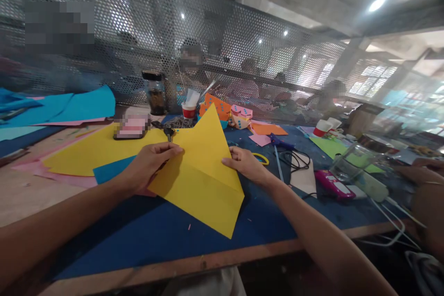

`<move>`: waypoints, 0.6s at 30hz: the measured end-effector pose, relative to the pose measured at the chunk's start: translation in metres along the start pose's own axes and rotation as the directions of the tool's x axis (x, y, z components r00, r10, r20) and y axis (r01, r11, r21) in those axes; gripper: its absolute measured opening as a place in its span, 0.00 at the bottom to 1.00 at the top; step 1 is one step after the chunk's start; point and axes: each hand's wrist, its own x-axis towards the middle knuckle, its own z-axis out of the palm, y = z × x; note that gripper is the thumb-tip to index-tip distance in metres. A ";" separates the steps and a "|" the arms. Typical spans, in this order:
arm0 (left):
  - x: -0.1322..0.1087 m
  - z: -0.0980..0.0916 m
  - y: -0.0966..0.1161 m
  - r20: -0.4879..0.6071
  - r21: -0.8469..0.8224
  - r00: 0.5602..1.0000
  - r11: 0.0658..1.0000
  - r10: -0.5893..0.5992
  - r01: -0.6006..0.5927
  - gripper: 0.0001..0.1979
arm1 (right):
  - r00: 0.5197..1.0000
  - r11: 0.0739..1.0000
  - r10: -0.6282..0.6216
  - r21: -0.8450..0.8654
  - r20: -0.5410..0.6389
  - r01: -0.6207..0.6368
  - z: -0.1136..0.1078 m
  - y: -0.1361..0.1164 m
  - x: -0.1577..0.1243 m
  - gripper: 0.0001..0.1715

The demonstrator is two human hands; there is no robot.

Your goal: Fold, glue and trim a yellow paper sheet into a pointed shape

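Observation:
A folded sheet of yellow paper [204,180] lies on the dark blue table cover [145,236], one pointed flap standing up at the back. My left hand [151,162] pinches its left edge with the fingers curled onto the fold. My right hand [244,163] grips the right edge, fingers closed on the paper. Both hands hold the sheet slightly off the table.
More yellow paper [93,150], pink and blue sheets lie to the left. A phone [131,128], a dark jar [154,92], red cups, orange and pink paper boxes [222,108], scissors, cables and a pink tool [333,184] crowd the back and right. A mesh screen stands behind; another person's hand [428,180] is at right.

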 end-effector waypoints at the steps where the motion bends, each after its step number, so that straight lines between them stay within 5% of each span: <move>1: 0.001 0.000 0.000 0.000 -0.013 1.000 1.000 -0.008 0.008 0.35 | 1.000 1.000 -0.004 0.001 0.001 0.004 -0.001 0.001 0.000 0.33; 8: 0.002 0.000 -0.001 0.046 -0.037 0.998 0.998 -0.048 0.050 0.32 | 0.993 0.996 -0.019 -0.089 -0.114 0.009 -0.012 0.007 0.002 0.30; 18: 0.004 -0.007 0.004 -0.059 -0.011 0.998 1.000 0.016 -0.016 0.40 | 0.993 0.985 -0.021 -0.170 -0.113 0.001 -0.020 0.006 0.003 0.31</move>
